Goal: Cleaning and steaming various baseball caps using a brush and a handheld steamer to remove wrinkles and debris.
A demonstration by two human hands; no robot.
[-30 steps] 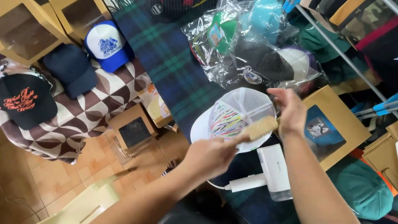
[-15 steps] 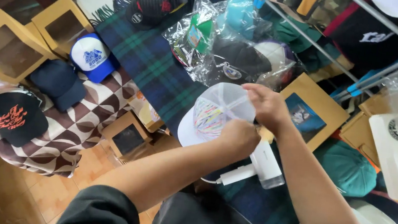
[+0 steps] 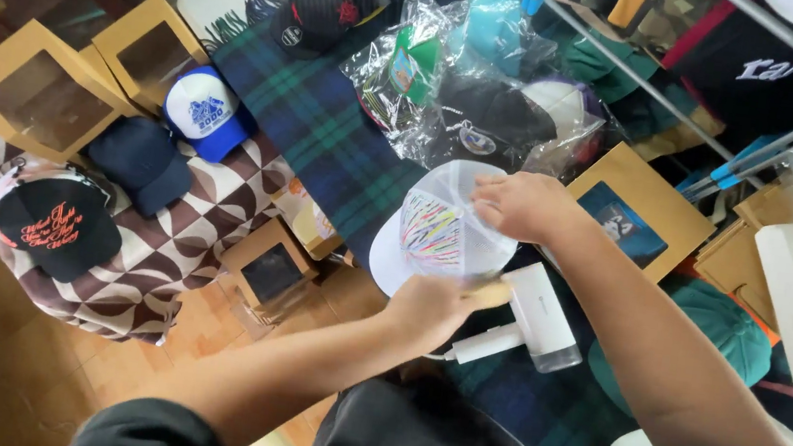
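White mesh cap (image 3: 441,234), multicoloured streaks across front.

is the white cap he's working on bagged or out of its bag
Out of its bag. The white cap lies bare on the plaid cloth, held by the right hand; the bagged caps behind sit in clear plastic.

The white mesh cap (image 3: 441,234) carries multicoloured streaks of pink, yellow and green on its front panel. It lies on a tartan blanket (image 3: 318,123) of dark blue, green and black checks. At nine o'clock from it, a brown-and-cream geometric cloth (image 3: 159,265) bears a black cap with orange script (image 3: 53,226), a plain navy cap (image 3: 142,162) and a blue-and-white trucker cap (image 3: 204,109). The windowed boxes (image 3: 34,93) are tan. A white handheld steamer (image 3: 531,320) sits at five o'clock.
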